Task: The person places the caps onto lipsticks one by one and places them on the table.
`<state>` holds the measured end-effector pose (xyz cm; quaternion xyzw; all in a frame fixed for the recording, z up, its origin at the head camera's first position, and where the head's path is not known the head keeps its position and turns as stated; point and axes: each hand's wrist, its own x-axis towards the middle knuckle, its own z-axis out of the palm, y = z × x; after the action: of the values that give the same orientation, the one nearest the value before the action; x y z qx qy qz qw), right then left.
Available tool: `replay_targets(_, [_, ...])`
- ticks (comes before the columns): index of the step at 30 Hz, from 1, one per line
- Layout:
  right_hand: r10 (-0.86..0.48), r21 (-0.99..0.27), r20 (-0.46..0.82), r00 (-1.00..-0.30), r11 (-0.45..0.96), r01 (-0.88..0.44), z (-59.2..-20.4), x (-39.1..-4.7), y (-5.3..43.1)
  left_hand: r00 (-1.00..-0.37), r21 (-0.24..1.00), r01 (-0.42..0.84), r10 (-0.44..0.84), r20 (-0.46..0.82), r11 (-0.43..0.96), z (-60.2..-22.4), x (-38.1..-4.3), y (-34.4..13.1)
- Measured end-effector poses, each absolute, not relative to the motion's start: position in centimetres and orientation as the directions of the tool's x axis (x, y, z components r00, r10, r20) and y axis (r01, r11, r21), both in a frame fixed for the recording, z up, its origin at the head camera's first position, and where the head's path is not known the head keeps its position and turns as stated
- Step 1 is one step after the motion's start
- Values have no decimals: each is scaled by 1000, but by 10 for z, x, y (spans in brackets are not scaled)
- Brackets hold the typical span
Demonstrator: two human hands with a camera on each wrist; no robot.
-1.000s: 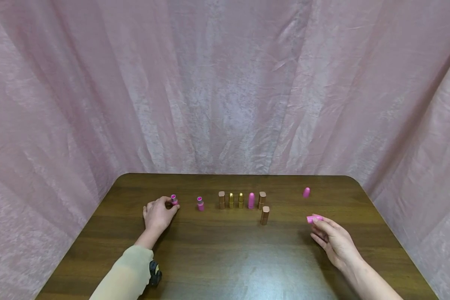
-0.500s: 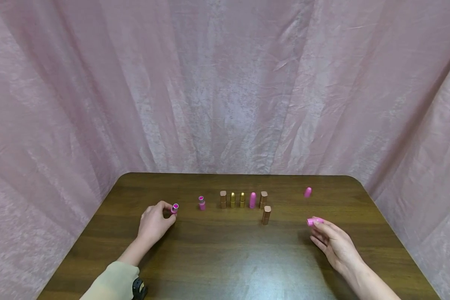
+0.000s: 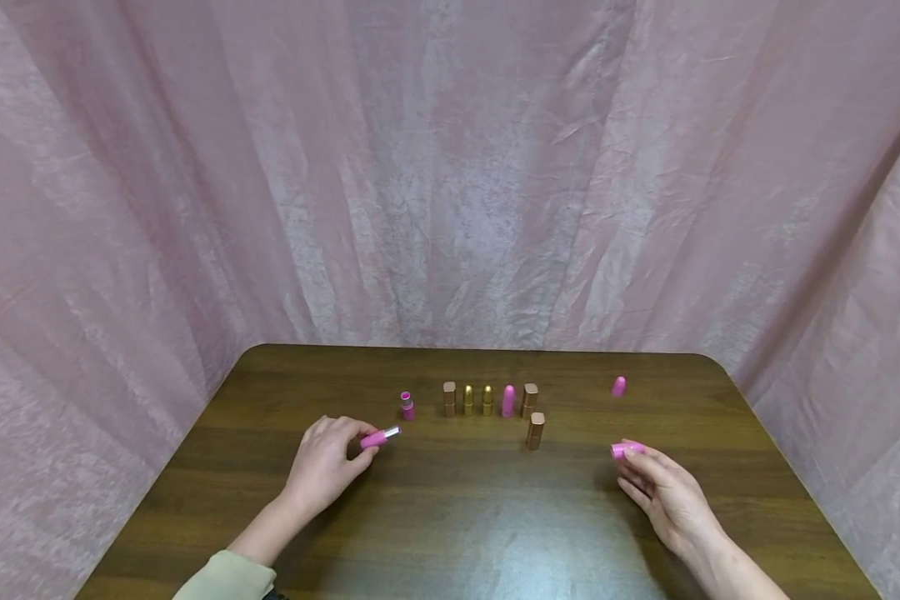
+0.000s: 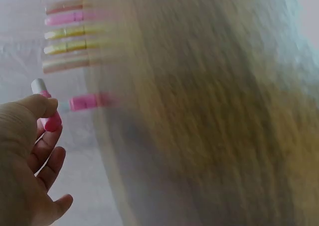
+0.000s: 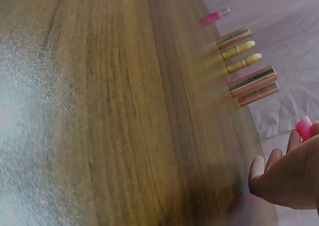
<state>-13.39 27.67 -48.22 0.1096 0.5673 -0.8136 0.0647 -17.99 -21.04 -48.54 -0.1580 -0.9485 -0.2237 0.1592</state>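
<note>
My left hand [image 3: 326, 467] pinches an uncapped pink lipstick [image 3: 373, 439] between thumb and fingers; its silver collar tilts up to the right. In the left wrist view, the thumb presses on this pink lipstick tube [image 4: 51, 118]. Over at the right, my right hand [image 3: 671, 492] holds a pink lipstick cap [image 3: 627, 450] lying sideways, its end pointing left. A second uncapped pink lipstick [image 3: 407, 407] stands upright beyond the left hand. Behind the right hand another pink cap [image 3: 618, 386] stands on the table.
In a row mid-table stand a rose-gold lipstick [image 3: 449, 400], two gold ones [image 3: 468, 401], a capped pink lipstick [image 3: 508, 402] and another rose-gold lipstick [image 3: 529, 401]. One more rose-gold lipstick [image 3: 536, 432] stands in front. A pink curtain [image 3: 450, 167] hangs behind the wooden table [image 3: 450, 517].
My left hand has lifted the uncapped lipstick off the table, brought it right and nearer, and tipped it from upright to slanted. The right hand with the cap has shifted slightly nearer.
</note>
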Motion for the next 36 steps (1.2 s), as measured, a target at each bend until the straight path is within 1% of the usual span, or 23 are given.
replay_targets(6, [30,-922,-218,-976,-333,195,-481,-130,271,-854,309,456,312,416,835,-475,-172,-195])
replay_targets(12, [21,-944,-191,-981,-280,177,-481,-129,260,-819,261,517,383,426,816,-464,-164,-176])
replay_targets(21, [22,-955,-220,-975,-208,211,-478,-125,241,-766,205,599,479,428,774,-451,-157,-136])
replay_targets(24, [24,-965,-208,-978,-168,201,-477,-124,235,-753,208,623,506,421,754,-450,-156,-121])
replay_targets(30, [-16,-987,-145,-989,-68,146,-477,-120,223,-722,203,668,556,412,716,-453,-151,-93])
replay_targets(36, [-43,-988,-152,-988,27,151,-475,-116,212,-707,196,686,580,404,701,-458,-146,-75])
